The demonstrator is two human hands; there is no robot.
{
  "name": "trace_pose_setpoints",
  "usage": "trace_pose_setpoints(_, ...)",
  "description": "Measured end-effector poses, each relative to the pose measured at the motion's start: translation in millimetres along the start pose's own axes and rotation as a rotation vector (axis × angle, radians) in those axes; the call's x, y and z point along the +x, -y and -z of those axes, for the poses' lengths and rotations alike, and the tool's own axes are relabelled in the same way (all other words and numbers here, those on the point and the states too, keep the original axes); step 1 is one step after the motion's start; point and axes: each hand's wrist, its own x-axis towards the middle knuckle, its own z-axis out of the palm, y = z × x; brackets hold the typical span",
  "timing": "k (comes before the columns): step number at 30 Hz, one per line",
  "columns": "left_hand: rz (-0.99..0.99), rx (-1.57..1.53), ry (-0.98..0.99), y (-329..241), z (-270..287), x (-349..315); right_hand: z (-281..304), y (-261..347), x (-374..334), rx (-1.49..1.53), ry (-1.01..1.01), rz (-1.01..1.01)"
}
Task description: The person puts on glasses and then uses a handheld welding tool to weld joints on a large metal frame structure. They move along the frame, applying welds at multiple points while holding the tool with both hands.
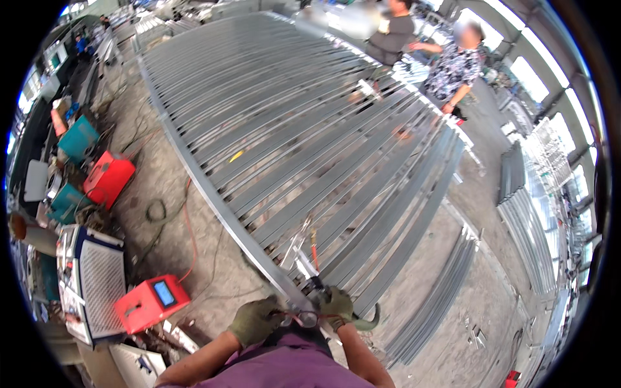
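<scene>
My left hand, in an olive work glove, is closed beside the near end of a long grey metal frame rail. Something thin and dark shows at its fingertips, too small to name. On the other side of the rail's round end, my right hand, gloved alike, is wrapped round a black-handled tool; the glove partly hides it. A thick green cable curls beside that hand. Grey metal slats lie side by side across the frame, and a yellow piece rests among them.
Red machines with leads and a white perforated box stand on the left. Cables trail over the floor. More slats lie to the right. Two people stand at the frame's far right edge.
</scene>
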Motion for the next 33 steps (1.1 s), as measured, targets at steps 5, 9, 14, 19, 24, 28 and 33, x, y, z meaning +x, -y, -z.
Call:
trace_pose_setpoints(5, -0.033, -0.06, -0.039, -8.2, 2.6, 11.0, -12.5, -7.5, 9.4, -0.091, -0.025, 0.001)
trace_pose_setpoints(9, -0.054, -0.155, -0.076, -16.3, 5.1, 14.3, -2.7, -4.6, 7.5, -0.094, 0.028, -0.023)
trace_pose_setpoints(14, -0.115, -0.124, -0.155, -7.5, 2.6, 17.3, -2.2, 3.5, 10.8, -0.126, 0.026, -0.032)
trace_pose_setpoints(19, -0.069, -0.132, -0.112, -9.9, 5.6, 18.5, -5.7, -1.4, 9.8, -0.119, 0.03, -0.049)
trace_pose_setpoints(24, -0.044, -0.148, -0.108, -1.3, 1.1, 15.1, 0.3, 3.1, 8.9, -0.109, 0.029, -0.05)
trace_pose_setpoints(28, -0.076, -0.177, -0.111, 3.3, -5.7, 14.7, -8.2, -3.8, 11.3, -0.123, 0.036, -0.069)
trace_pose_setpoints(33, -0.193, -0.048, -0.121, 11.4, -5.0, 19.5, -4.5, 1.6, 8.6, -0.116, 0.017, -0.061)
